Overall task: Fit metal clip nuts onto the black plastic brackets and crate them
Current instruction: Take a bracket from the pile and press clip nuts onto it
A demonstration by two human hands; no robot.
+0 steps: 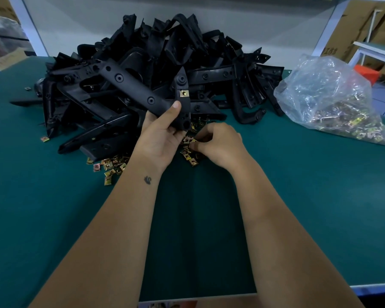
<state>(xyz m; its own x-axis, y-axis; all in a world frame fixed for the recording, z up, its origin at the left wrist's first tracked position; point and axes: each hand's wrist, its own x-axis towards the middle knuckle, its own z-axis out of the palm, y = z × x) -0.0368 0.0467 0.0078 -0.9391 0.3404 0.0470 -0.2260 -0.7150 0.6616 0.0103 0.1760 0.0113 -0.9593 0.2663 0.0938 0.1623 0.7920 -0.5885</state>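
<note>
Two bare hands work over the green tabletop (298, 196). The left hand (162, 134) has its grip closed around a black plastic bracket (142, 92), thumb pressed on the upper face and fingers curled beneath its lower end, holding it raised and slanting up to the left. One brass-coloured fitted clip nut (183, 93) already sits on the bracket's upright arm, just above the thumb. The right hand (218, 145) lies just beside the left, its grip narrow, fingertips pinching at a loose clip nut (192, 142) in the small scatter of clip nuts (190, 155) lying on the tabletop directly under both hands. More loose nuts (109, 166) lie to the left of the left wrist. Behind the hands rises a large heap of brackets (156, 52), touching the held bracket's far side from this angle. A clear plastic bag (329, 94) holding more clip nuts sits well apart to the right. Cardboard boxes (351, 27) at the upper right carry printed characters too blurred to read.
</note>
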